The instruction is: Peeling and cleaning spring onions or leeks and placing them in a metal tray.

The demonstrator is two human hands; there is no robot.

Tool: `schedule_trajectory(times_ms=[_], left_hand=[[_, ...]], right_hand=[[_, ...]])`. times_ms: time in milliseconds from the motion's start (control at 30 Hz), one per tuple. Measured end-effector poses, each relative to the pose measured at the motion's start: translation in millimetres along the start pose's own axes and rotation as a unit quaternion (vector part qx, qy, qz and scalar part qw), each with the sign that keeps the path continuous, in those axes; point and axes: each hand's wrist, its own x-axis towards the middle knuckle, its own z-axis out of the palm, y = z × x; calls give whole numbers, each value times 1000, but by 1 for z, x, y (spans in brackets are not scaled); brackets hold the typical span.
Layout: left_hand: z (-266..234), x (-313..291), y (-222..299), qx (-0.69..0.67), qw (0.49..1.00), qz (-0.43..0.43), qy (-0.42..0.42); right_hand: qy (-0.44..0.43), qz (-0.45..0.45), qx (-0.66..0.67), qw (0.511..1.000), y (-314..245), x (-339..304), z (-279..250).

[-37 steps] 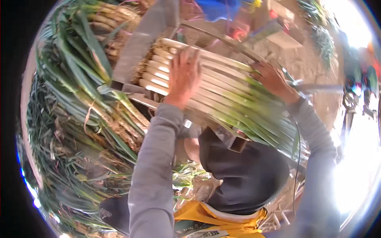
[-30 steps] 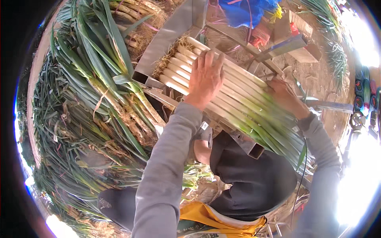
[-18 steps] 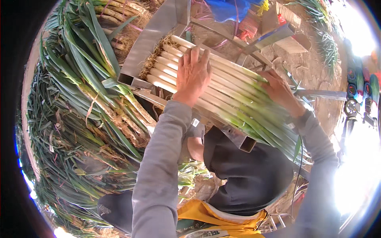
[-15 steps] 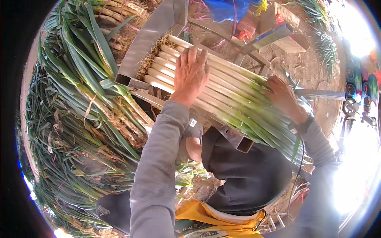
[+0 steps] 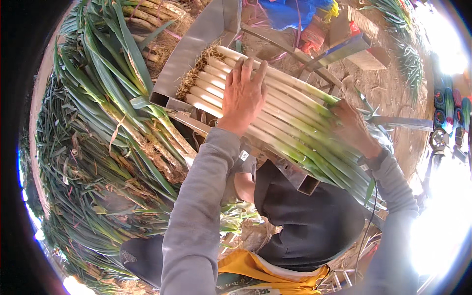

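A row of long leeks (image 5: 290, 105) lies side by side in a metal rack, with white shanks at the left and green leaves at the right. Their roots (image 5: 193, 73) are bunched near the rack's upright metal end plate (image 5: 189, 42). My left hand (image 5: 244, 93) rests on the white shanks, its fingers extended and a little apart. Over the green part, my right hand (image 5: 356, 129) has its fingers curled onto the leaves at the row's far side; its fingertips are blurred and partly hidden.
Heaps of loose leeks (image 5: 98, 187) cover the ground at the left. Square metal tubing (image 5: 309, 184) ends close to my dark-clothed leg (image 5: 307, 221). Beyond the rack lie a metal bar (image 5: 339, 51), a blue plastic sheet (image 5: 287, 14) and more leeks (image 5: 410, 64).
The rack and leeks sit slightly farther right in the picture, and both hands have shifted with them. Each hand keeps nearly the same place on the leeks.
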Motion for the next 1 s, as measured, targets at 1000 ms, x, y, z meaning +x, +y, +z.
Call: schedule_trajectory(times_ms=[1000], left_hand=[[4,4,1,12,998,12,-66]], right_hand=[[-130,146,147,970,35,17,-8]])
